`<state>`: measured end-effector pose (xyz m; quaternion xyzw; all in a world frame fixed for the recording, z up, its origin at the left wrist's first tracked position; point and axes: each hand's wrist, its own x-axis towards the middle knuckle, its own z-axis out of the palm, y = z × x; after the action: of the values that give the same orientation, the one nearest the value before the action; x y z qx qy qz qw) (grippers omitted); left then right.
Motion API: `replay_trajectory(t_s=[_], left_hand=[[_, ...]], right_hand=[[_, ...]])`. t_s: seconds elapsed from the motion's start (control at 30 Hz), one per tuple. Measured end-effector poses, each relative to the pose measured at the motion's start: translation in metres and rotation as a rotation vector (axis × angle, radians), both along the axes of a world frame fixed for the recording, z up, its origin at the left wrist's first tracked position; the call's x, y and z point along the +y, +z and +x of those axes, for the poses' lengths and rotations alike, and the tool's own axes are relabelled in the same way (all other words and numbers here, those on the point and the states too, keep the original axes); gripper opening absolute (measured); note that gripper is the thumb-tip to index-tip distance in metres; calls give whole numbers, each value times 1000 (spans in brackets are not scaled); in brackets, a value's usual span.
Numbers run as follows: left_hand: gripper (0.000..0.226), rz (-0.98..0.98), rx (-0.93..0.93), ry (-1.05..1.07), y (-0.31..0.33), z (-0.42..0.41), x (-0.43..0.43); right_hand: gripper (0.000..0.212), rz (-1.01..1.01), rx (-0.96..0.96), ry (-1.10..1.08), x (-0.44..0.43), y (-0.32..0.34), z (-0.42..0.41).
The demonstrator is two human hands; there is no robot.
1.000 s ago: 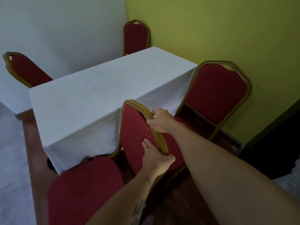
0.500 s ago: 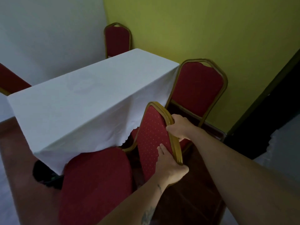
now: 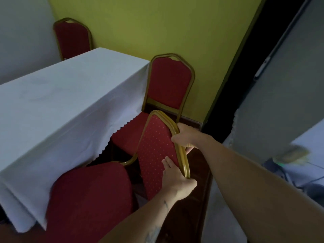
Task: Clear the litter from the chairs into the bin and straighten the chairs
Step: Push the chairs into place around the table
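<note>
A red chair with a gold frame (image 3: 154,155) stands at the near side of the table, its seat partly under the cloth. My left hand (image 3: 177,181) grips the lower part of its backrest frame. My right hand (image 3: 185,137) grips the frame near the top. A second red chair (image 3: 170,81) stands just beyond it, against the green wall. A third red chair (image 3: 72,39) is at the far end of the table. No litter and no bin are in view.
A table with a white cloth (image 3: 61,102) fills the left side. The green wall is close behind the chairs. A dark doorway and a grey door (image 3: 280,85) are on the right. Cables (image 3: 298,178) lie on the floor at the right.
The view has swung to the right, and the chair on the far left has left the frame. Both hands keep their grip on the near chair's backrest, which now sits closer to the second chair.
</note>
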<state>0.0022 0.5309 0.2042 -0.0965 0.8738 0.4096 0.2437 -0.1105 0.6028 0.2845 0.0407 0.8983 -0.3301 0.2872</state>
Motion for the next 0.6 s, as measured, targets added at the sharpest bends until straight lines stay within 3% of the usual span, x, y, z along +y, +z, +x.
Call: replay_trajectory(t_s=[0.27, 0.47, 0.6], left_hand=[[121, 18, -4, -134, -2, 55, 11], [119, -12, -1, -241, 0, 77, 2], [117, -42, 20, -271, -1, 84, -13]], right_hand=[[42, 31, -50, -90, 31, -5, 51], [54, 77, -94, -126, 38, -3, 72], [48, 71, -114, -143, 32, -2, 80]])
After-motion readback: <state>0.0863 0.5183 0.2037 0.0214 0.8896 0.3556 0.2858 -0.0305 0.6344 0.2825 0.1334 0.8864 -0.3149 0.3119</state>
